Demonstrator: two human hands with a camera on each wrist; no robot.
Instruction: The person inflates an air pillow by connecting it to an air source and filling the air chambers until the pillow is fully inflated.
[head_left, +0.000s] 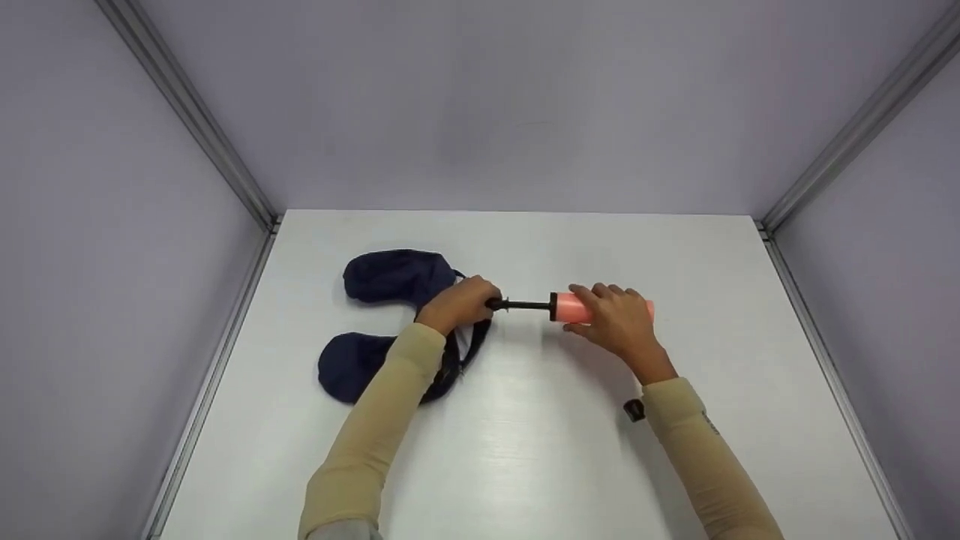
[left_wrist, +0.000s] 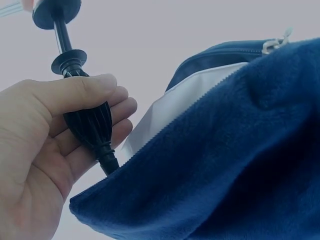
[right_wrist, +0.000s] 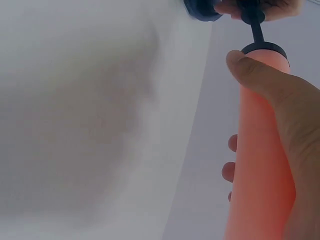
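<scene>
A navy blue U-shaped pillow (head_left: 394, 277) lies left of centre on the white table (head_left: 525, 450). A hand pump lies level between my hands: a pink barrel (head_left: 570, 306) and a thin black rod (head_left: 525, 305) that ends in a ribbed black nozzle (left_wrist: 92, 125). My left hand (head_left: 461, 300) grips that nozzle, thumb over it, with its tip pushed in at the edge of the fleece pillow (left_wrist: 225, 165). My right hand (head_left: 611, 319) is wrapped around the pink barrel (right_wrist: 257, 165), thumb on top. The pump's far end is hidden behind my right hand.
A small black object (head_left: 634, 409) sits on the table beside my right forearm. White lining (left_wrist: 175, 107) shows at the pillow's zip opening. Pale walls with metal corner rails (head_left: 225, 165) enclose the table on three sides.
</scene>
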